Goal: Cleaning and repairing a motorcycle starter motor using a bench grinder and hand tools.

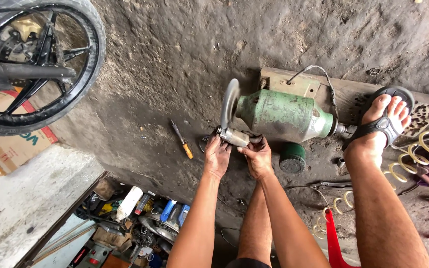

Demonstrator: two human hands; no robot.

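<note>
Left hand: your left hand (217,155) is wrapped around the left end of the small metal cylinder (234,137), fingers curled and pressed onto it.
Right hand: your right hand (258,156) grips the right end of the same part, thumb and fingers closed around it.
Metal cylinder: held level between both hands, just near of the grinding wheel (230,102) and touching or almost touching its rim; exact contact cannot be told.
Grinder: the green motor body (283,116) lies on its side on a wooden board (343,92), wheel at its left end.
Foot: your sandalled foot (386,121) rests on the board, right of the motor.
Surroundings: a screwdriver (182,140) lies on the dirty floor to the left; a motorcycle wheel (35,64) stands far left; yellow coil springs (423,149) lie at right.
</note>
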